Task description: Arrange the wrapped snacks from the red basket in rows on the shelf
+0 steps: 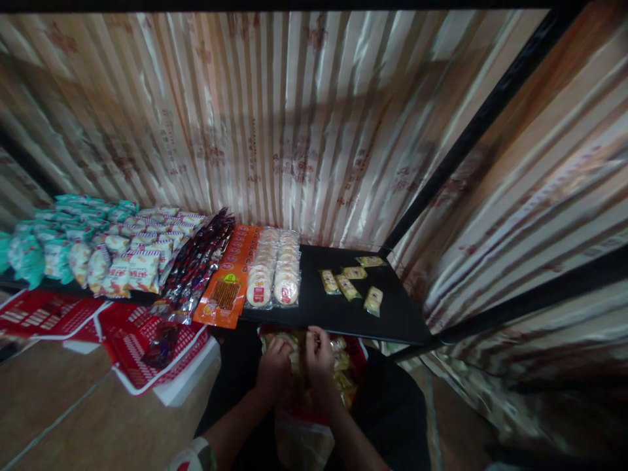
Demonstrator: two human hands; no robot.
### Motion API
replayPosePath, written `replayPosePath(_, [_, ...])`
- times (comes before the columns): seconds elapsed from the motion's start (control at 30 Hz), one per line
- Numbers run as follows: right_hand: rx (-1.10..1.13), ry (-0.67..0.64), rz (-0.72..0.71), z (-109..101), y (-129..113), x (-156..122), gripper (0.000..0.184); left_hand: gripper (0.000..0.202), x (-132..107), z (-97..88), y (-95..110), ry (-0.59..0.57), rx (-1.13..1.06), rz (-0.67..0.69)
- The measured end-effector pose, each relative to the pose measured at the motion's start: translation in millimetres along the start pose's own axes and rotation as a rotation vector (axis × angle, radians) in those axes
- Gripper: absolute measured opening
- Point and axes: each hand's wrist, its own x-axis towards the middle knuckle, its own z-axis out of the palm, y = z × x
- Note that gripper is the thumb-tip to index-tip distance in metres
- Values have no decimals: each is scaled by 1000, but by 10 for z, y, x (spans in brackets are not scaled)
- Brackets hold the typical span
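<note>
Both my hands are down in a red bag [356,353] of small yellow snack packets in my lap, just below the front edge of a black shelf [343,311]. My left hand [273,369] is curled among the packets [341,362]. My right hand [318,360] is pinched closed at the top of the pile. What each hand holds is hidden by the fingers. Several of the same yellow packets [349,286] lie loose on the shelf's right part.
Left along the shelf lie rows of round rice crackers [273,268], orange packs [230,288], dark shiny packs [196,268], and white and teal snack bags [98,248]. Red-and-white flat boxes [142,353] rest on the floor at left. A striped curtain hangs behind; black frame bars [485,118] stand right.
</note>
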Motion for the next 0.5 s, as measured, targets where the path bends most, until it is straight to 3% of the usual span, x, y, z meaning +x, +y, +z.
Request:
replayPosePath(0.1, [-94,-113,-53,13,200,-213,24,26,-132,125,-38,-72,62,-129])
replayPosePath(0.2, [-182,-154,-116,73,319,-295,28,40,-148,211,-112,-152,118,-250])
replayPosePath(0.33, [-324,-185,-148,177,341,-240,37,56,-113,294,-232,-268,173,-290])
replayPosePath(0.5, [-503,-312,-93,281,296,-130,43,54,-106,402,-295,-332,240,-314])
